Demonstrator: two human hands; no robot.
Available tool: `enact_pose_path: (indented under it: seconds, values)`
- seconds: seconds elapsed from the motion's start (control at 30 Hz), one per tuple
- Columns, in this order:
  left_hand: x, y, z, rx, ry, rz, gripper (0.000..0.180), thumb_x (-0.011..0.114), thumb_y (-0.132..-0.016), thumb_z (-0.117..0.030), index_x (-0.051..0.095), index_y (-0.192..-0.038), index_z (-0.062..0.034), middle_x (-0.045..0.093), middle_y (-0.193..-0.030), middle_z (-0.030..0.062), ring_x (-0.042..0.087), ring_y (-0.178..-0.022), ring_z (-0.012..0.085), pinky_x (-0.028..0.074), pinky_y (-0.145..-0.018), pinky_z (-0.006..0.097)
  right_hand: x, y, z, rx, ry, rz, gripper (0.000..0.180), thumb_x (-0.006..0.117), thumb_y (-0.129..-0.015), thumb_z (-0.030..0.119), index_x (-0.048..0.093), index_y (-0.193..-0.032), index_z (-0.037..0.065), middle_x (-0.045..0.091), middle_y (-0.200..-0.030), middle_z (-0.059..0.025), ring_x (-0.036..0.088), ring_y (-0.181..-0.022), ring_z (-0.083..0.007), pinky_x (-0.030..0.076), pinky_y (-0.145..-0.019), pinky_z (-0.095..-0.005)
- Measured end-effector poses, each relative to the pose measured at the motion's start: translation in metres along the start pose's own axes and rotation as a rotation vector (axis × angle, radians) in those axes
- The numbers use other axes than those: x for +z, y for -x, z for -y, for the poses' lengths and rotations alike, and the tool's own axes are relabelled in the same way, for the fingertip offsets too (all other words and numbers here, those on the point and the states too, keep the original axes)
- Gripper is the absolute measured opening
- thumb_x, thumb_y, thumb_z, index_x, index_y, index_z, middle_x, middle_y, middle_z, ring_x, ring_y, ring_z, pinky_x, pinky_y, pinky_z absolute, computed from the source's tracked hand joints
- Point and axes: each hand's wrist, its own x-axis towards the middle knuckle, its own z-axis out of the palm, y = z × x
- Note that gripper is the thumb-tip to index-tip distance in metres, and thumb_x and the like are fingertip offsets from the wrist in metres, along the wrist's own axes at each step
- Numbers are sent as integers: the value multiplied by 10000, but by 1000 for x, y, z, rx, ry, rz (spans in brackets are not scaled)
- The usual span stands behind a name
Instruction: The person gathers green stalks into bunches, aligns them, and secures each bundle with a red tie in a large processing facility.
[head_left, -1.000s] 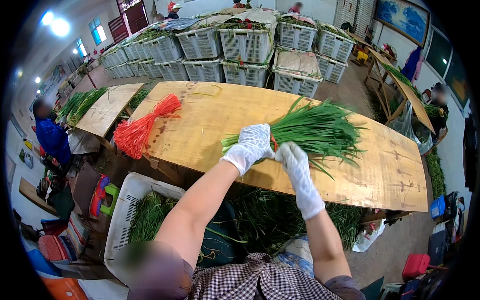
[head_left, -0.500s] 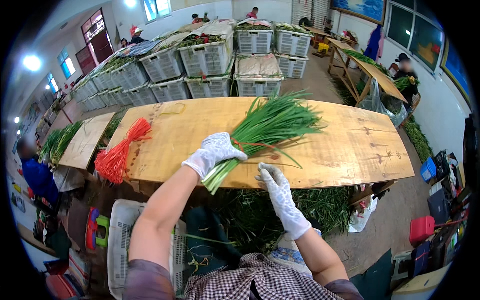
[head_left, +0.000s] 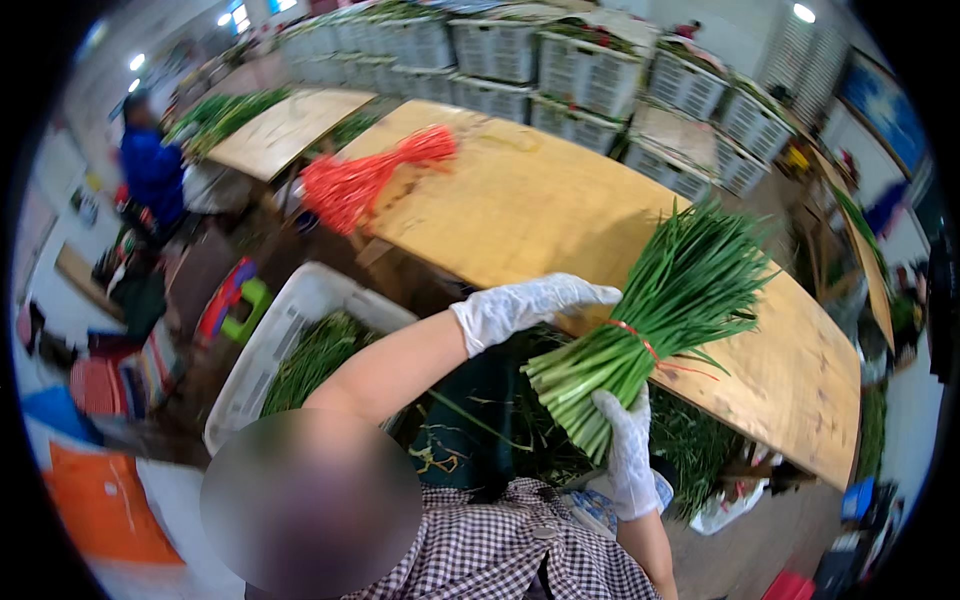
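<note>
A thick bunch of garlic chives (head_left: pixel 690 290), bound by a thin red tie (head_left: pixel 640 345), leans over the near edge of the wooden table with its pale stem ends toward me. In a white glove, my right hand (head_left: pixel 630 440) grips those stems from below, thumb laid along them. My left hand (head_left: pixel 535 305), gloved too, lies by the left side of the bunch, its fingers stretched out and their tips near the tie. Whether they touch the leaves I cannot tell. A bundle of loose red ties (head_left: pixel 365 185) hangs over the table's left end.
The wooden table (head_left: pixel 520 200) stretches across in front of me. At my left is a white plastic crate (head_left: pixel 330 280) with chives inside. Stacked crates (head_left: pixel 590 75) stand behind the table. A person in blue (head_left: pixel 150 165) sits by another table at far left. Cut greens lie below.
My view has swung left. The bunch has come off the tabletop toward me. My left hand has loosened from the stems, and my right hand, empty before, now holds them.
</note>
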Motion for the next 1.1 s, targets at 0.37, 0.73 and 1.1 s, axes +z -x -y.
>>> enact_pose_path:
  seconds: [0.37,0.73,1.1]
  values:
    - [3,313,103,1269,883,-642,722,766,-751,-120,422,-1380,-33,523,-1337,97,481,-1236,244,369,-1067,396,162,-20,5,-300,666,1174,1077,878,-647,234,243,-1493,30,366,-1488,-133,422,-1296,-246,385,-1069,-392]
    - [227,636,285,958,645,-2207,497,687,-674,-96,607,-1163,-55,636,-1158,97,588,-1084,295,442,-997,486,253,-34,-65,192,678,1414,633,681,-874,155,412,-1438,54,487,-1399,-85,517,-1143,-176,388,-1028,-324]
    - [315,568,564,70,1925,-2720,668,773,-725,-176,501,-1313,-15,298,-1514,174,231,-1409,311,33,-1189,424,249,-27,-123,343,1049,1302,639,672,-879,196,407,-1436,31,456,-1425,-140,457,-1280,-229,396,-1043,-344]
